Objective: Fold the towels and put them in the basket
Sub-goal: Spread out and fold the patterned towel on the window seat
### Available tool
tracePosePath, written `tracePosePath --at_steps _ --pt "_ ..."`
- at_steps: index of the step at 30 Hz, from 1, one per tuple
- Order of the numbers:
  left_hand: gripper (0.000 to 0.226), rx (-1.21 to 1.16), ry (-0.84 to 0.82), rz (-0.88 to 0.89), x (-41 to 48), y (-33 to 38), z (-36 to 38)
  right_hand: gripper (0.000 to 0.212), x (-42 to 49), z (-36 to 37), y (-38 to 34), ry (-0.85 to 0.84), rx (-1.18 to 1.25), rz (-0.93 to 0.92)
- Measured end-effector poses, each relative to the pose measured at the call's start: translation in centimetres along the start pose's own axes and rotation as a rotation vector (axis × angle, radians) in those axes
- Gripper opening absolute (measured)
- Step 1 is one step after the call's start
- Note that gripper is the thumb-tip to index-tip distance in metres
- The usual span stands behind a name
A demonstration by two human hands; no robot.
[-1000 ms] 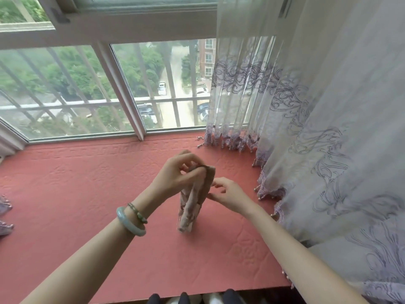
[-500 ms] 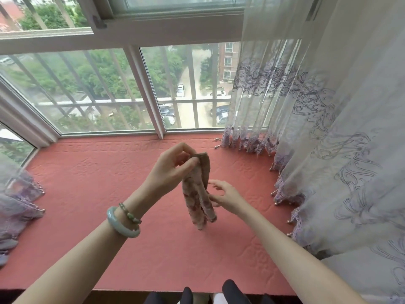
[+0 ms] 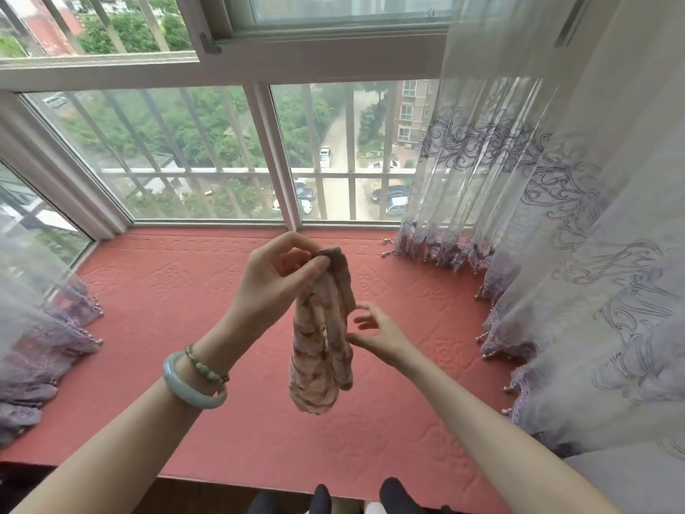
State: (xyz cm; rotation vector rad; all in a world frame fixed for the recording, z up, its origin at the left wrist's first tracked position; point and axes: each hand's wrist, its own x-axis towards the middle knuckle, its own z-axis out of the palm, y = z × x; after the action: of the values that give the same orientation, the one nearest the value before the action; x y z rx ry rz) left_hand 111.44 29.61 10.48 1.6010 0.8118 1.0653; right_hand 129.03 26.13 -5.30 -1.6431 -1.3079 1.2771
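The left hand pinches the top of a patterned towel, which hangs bunched above the red window seat. The right hand, fingers loosely spread, touches its side. Curtains crowd the right edge.

A towel mottled in pale pink, cream and rust-brown, with a darker brown edge at its top, is seen. The window-seat pad is coloured salmon red and embossed with a quilted geometric pattern. The sheer curtain at 3 o'clock is white, patterned with purple-grey scrolls. A pale green bangle and a green-and-tan beaded bracelet are worn on one wrist.
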Motion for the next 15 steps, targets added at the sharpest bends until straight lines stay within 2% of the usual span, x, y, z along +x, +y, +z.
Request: tracePosePath --at_steps 1,3,6,10,12,15 --pt "0.005 -0.009 0.004 -0.004 -0.1 0.0 -0.2 0.059 0.1 0.0 -0.4 -0.002 0.007 -0.02" --pt "0.006 -0.013 0.001 -0.004 -0.3 0.0 -0.3 0.054 0.2 0.3 -1.3 -0.022 -0.013 -0.09" --pt "0.009 -0.015 -0.015 -0.01 -0.3 0.2 -0.4 0.039 0.8 0.4 -2.1 -0.043 -0.037 -0.122" --pt "0.014 0.013 0.004 0.002 -0.3 0.7 -0.8 0.005 1.7 -0.8 -1.8 0.007 -0.1 -0.052" --pt "0.02 0.033 0.04 0.009 -0.1 0.7 -1.4 0.01 1.9 -2.1 -1.3 0.019 -0.097 -0.003" --pt "0.031 0.063 0.126 -0.012 0.3 -0.3 -2.9 0.012 1.6 -4.6 -0.9 0.028 0.088 0.104"
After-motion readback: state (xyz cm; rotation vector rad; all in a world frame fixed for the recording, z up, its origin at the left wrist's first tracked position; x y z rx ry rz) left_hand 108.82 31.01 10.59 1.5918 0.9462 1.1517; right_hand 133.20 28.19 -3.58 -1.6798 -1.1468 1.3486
